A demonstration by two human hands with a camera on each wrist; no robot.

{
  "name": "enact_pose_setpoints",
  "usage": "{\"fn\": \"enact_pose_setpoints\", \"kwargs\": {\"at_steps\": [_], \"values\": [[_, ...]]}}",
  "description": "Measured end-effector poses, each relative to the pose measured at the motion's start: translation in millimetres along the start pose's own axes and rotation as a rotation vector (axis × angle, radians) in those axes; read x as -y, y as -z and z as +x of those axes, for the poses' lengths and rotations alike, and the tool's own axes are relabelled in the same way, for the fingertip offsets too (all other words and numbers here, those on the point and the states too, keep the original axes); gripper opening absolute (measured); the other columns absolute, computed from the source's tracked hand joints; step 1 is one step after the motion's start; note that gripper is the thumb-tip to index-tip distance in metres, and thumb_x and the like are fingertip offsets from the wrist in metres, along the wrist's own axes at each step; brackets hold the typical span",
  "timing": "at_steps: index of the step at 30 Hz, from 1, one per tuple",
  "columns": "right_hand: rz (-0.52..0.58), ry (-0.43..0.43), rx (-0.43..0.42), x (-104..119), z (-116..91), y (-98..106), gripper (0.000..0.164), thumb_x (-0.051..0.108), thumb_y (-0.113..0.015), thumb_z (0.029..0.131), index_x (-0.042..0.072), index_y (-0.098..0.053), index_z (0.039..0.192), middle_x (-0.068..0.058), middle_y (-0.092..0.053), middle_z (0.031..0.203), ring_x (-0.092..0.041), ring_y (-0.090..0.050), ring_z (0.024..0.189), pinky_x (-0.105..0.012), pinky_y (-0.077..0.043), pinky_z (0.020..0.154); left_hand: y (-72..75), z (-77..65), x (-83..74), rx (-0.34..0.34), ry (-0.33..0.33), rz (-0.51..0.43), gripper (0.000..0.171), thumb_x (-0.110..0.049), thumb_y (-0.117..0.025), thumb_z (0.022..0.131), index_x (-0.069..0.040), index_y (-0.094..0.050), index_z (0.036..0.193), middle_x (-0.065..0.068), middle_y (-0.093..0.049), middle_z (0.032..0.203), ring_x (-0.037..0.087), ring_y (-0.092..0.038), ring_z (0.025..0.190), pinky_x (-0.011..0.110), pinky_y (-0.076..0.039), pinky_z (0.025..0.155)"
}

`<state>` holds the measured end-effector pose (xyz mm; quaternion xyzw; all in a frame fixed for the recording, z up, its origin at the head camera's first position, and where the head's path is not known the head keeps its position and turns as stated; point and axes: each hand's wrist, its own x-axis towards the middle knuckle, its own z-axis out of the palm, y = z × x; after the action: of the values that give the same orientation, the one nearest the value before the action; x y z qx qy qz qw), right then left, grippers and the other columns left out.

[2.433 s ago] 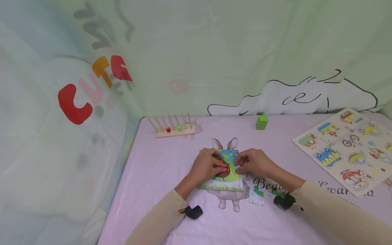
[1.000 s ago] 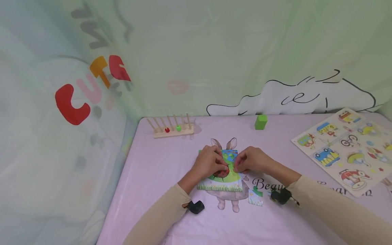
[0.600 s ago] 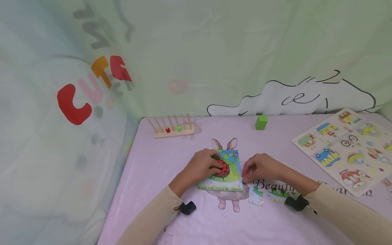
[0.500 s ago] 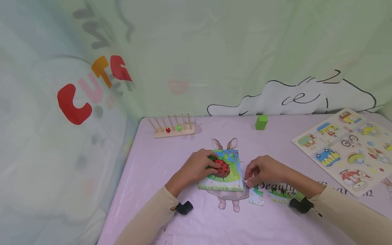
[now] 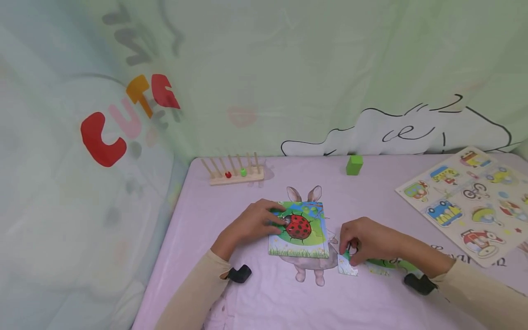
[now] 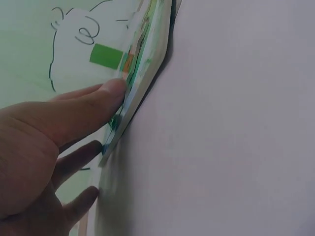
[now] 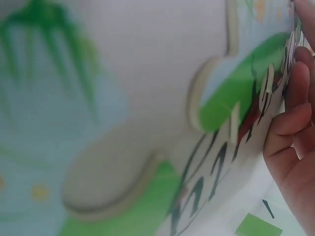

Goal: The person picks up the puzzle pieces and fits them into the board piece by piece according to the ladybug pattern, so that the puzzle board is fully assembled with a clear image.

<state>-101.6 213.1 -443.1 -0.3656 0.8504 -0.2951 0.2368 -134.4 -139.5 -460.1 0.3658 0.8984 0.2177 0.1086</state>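
A ladybug jigsaw puzzle (image 5: 305, 240) on a thin board lies flat in the head view's middle. My left hand (image 5: 257, 222) rests on its left part, fingers reaching toward the ladybug's head. In the left wrist view, the left hand (image 6: 54, 132) has its thumb against the board (image 6: 140, 73). My right hand (image 5: 369, 243) is curled over a loose puzzle piece (image 5: 348, 268) right of the board, seemingly pinching its upper part between thumb and fingers. The right wrist view shows the right hand (image 7: 295, 113) at the edge; its grip is partly hidden.
More puzzle pieces (image 5: 379, 269) lie under the right forearm. Behind stand a wooden peg rack (image 5: 237, 179) with red and green beads and a green block (image 5: 354, 165). A wooden vehicle puzzle board (image 5: 453, 236) lies at the right.
My right hand has left the puzzle's right edge and moved right and nearer to the loose piece. The left hand has slid left, uncovering more of the ladybug.
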Motion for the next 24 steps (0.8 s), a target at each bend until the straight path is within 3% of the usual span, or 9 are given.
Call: {"fn": "enact_pose_setpoints", "kwargs": {"at_steps": [7, 13, 19, 24], "values": [[-0.04, -0.002, -0.038, -3.6, 0.2, 4.1, 0.027, 0.014, -0.091, 0.073, 0.027, -0.076, 0.091, 0.016, -0.063, 0.091, -0.001, -0.054, 0.078, -0.02, -0.051, 0.068, 2.3, -0.6, 6.3, 0.021, 0.014, -0.113, 0.03, -0.027, -0.079, 0.09, -0.025, -0.078, 0.12, -0.004, -0.06, 0.146, 0.02, -0.047, 0.14, 0.042, -0.039, 0.115], [-0.104, -0.081, -0.101, -0.8, 0.8, 7.5, 0.028, 0.019, -0.092, 0.073, 0.024, -0.076, 0.094, 0.016, -0.067, 0.091, -0.001, -0.055, 0.079, -0.021, -0.051, 0.071, 2.4, 0.7, 9.2, 0.033, 0.007, -0.113, 0.03, -0.027, -0.079, 0.09, -0.026, -0.078, 0.12, -0.005, -0.059, 0.147, 0.019, -0.047, 0.14, 0.042, -0.038, 0.116], [-0.103, -0.158, -0.105, 1.4, 1.8, 7.8, 0.027, 0.022, -0.093, 0.072, 0.023, -0.073, 0.09, 0.014, -0.063, 0.082, -0.003, -0.052, 0.076, -0.021, -0.048, 0.067, 2.8, 2.2, 9.1, 0.037, 0.0, -0.125, 0.029, -0.024, -0.079, 0.091, -0.026, -0.077, 0.12, -0.005, -0.059, 0.147, 0.02, -0.047, 0.14, 0.041, -0.037, 0.117], [-0.1, -0.168, -0.095, -1.2, 3.9, 7.4, 0.03, 0.022, -0.092, 0.073, 0.021, -0.068, 0.09, 0.011, -0.058, 0.08, -0.005, -0.05, 0.076, -0.021, -0.046, 0.066, 3.1, 2.6, 9.7, 0.036, 0.003, -0.12, 0.029, -0.025, -0.079, 0.09, -0.026, -0.078, 0.119, -0.006, -0.059, 0.146, 0.019, -0.047, 0.14, 0.041, -0.036, 0.118]]}}
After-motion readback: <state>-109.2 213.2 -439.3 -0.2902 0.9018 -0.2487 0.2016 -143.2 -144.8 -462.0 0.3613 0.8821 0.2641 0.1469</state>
